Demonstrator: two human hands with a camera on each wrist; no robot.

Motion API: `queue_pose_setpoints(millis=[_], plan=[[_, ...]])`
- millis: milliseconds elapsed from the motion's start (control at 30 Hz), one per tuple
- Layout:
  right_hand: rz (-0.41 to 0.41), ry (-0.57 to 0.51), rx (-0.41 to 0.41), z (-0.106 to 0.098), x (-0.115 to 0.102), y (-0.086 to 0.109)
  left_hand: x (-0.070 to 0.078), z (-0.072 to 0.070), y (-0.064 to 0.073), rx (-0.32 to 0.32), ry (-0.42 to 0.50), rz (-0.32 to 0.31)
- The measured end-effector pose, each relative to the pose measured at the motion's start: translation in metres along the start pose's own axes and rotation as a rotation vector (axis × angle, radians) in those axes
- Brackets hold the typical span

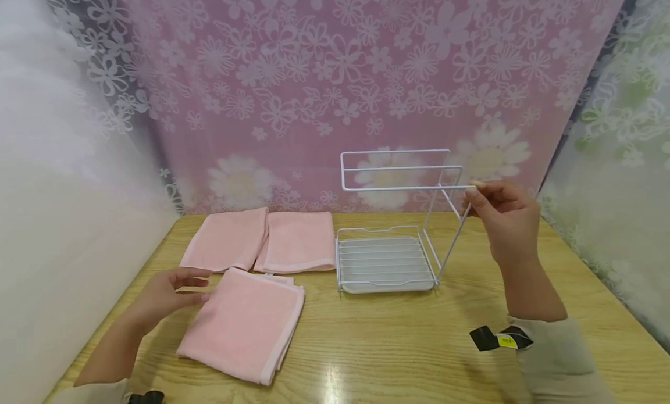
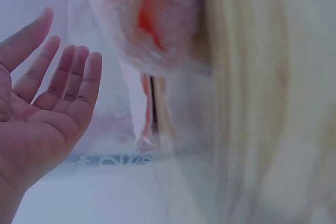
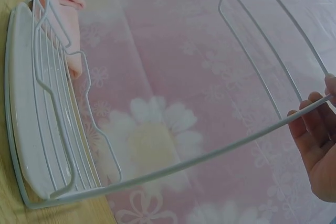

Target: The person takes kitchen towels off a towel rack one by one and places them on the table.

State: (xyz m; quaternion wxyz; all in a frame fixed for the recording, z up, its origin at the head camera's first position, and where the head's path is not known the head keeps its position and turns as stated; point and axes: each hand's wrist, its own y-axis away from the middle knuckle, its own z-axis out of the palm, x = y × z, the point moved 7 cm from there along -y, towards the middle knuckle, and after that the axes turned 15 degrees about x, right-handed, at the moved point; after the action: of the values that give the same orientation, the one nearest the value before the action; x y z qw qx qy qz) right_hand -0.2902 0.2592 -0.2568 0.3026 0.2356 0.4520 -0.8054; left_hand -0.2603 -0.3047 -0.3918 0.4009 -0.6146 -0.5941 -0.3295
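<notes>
My right hand (image 1: pixel 505 218) pinches the upper right corner of a white wire rack (image 1: pixel 453 241) between thumb and fingers. The rack stands upright on the table, its top bars reaching left over a slatted base with a white drip tray (image 1: pixel 387 288) beneath. In the right wrist view, fingertips (image 3: pixel 314 121) curl at the upper frame. My left hand (image 1: pixel 167 296) hovers by the left edge of a folded pink towel (image 1: pixel 243 325), fingers extended; the left wrist view shows its palm (image 2: pixel 47 124) holding nothing. Two more folded pink towels, left (image 1: pixel 227 239) and right (image 1: pixel 300 241), lie behind.
The wood-grain table (image 1: pixel 387 346) ends at a pink floral curtain (image 1: pixel 293 90). Pale sheets hang along the left side (image 1: pixel 78 177) and the right side (image 1: pixel 617 206). A black strap with a yellow tag (image 1: pixel 505 340) is on the right sleeve.
</notes>
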Motion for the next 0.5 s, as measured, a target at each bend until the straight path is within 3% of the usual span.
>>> queue_pose_setpoints(millis=[200, 500], plan=[[-0.025, 0.072, -0.01, -0.002, -0.002, 0.0, 0.018, 0.002, -0.001, 0.04, 0.134, 0.05], [0.02, 0.053, -0.006, -0.004, -0.002, 0.003, 0.051, 0.002, -0.006, 0.108, 0.211, 0.189]])
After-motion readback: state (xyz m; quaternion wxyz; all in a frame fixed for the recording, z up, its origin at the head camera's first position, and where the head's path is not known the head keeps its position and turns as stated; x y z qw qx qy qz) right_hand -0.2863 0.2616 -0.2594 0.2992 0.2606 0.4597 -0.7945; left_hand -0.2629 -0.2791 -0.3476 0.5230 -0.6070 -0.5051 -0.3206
